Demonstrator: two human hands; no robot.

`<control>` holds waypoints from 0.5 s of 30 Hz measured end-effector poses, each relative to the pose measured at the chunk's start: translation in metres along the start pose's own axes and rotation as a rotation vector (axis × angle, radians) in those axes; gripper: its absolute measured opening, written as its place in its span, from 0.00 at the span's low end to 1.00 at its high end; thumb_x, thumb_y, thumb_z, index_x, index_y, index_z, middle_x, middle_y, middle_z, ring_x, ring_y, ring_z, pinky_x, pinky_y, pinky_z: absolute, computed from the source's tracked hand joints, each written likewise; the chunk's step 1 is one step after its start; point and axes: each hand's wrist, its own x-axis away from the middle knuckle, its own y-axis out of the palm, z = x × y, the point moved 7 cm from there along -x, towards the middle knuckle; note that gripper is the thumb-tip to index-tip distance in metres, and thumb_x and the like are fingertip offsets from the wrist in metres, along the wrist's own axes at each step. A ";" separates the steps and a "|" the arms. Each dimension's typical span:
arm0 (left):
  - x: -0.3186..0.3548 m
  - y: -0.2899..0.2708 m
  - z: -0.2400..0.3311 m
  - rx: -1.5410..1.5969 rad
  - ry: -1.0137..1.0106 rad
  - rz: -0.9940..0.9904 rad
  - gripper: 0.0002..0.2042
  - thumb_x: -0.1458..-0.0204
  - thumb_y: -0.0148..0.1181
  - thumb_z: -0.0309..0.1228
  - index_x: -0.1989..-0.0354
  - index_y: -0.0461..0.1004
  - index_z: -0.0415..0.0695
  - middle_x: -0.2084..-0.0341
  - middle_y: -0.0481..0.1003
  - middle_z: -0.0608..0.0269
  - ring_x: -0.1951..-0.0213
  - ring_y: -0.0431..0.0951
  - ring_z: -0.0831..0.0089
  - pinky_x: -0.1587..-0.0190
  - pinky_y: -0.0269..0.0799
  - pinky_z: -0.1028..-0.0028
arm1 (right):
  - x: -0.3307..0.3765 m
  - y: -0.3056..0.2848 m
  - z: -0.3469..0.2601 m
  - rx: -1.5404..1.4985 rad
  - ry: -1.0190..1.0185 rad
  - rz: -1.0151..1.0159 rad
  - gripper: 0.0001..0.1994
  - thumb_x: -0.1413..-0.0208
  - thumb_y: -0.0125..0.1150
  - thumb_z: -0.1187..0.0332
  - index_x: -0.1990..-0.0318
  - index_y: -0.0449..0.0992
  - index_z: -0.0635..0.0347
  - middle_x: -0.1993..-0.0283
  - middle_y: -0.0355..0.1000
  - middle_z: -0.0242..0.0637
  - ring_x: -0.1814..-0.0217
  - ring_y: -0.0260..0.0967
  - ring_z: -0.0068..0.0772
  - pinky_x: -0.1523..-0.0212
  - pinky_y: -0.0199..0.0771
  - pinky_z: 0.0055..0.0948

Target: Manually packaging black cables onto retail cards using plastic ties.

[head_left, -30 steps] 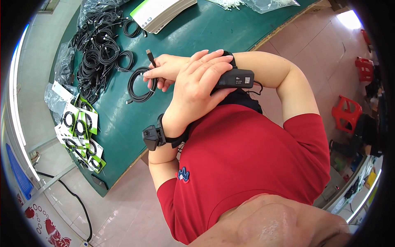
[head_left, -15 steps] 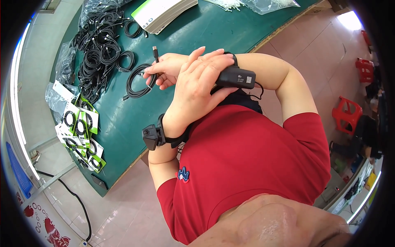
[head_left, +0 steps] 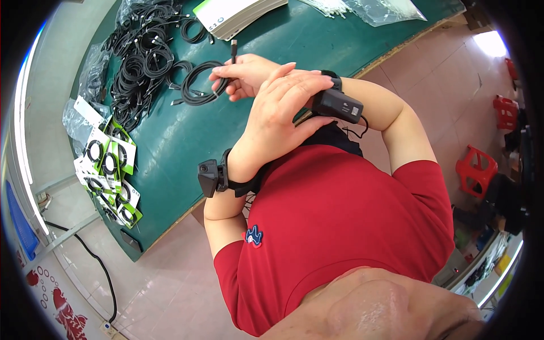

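My right hand [head_left: 243, 77] reaches over the green table with its thumb and fingers closed on a coiled black cable [head_left: 190, 93]. The coil hangs to the left of the fingers, and one connector end [head_left: 234, 50] stands up past the thumb. Across the right wrist lies my left hand [head_left: 280, 107], its fingers stretched out and touching the wrist strap near a black box-shaped device [head_left: 338, 106]. That hand holds nothing that I can see. A small black camera [head_left: 212, 178] is strapped to my left wrist.
A big heap of coiled black cables [head_left: 144, 62] covers the table's far left. Carded cables in white-and-green packaging [head_left: 110, 170] lie nearer. Behind are a stack of white cards [head_left: 238, 17] and a clear bag [head_left: 385, 10] beside white ties. Red stools [head_left: 476, 170] stand at right.
My right hand and the coiled cable have moved farther over the table, toward the cable heap's level. My left hand stays across the right wrist. The view has shifted slightly.
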 end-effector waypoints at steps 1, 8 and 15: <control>0.001 -0.002 -0.002 0.057 -0.013 0.026 0.26 0.59 0.76 0.27 0.48 0.76 0.42 0.52 0.80 0.59 0.45 0.79 0.62 0.37 0.68 0.56 | 0.000 -0.002 0.001 0.003 0.007 -0.010 0.15 0.33 0.58 0.60 0.55 0.76 0.66 0.62 0.78 0.36 0.68 0.72 0.24 0.63 0.78 0.25; 0.032 -0.027 -0.033 0.391 -0.314 0.249 0.21 0.54 0.74 0.25 0.50 0.77 0.40 0.55 0.82 0.60 0.52 0.82 0.67 0.45 0.75 0.67 | 0.001 -0.024 -0.028 0.020 -0.261 -0.018 0.13 0.34 0.60 0.61 0.54 0.77 0.64 0.62 0.78 0.35 0.70 0.71 0.20 0.66 0.76 0.22; 0.084 -0.031 -0.095 0.311 -0.760 0.152 0.12 0.48 0.70 0.29 0.56 0.79 0.41 0.64 0.82 0.59 0.62 0.84 0.68 0.57 0.78 0.73 | 0.027 -0.048 -0.053 0.539 -0.513 0.110 0.15 0.31 0.56 0.61 0.48 0.76 0.66 0.56 0.77 0.37 0.70 0.69 0.17 0.66 0.72 0.19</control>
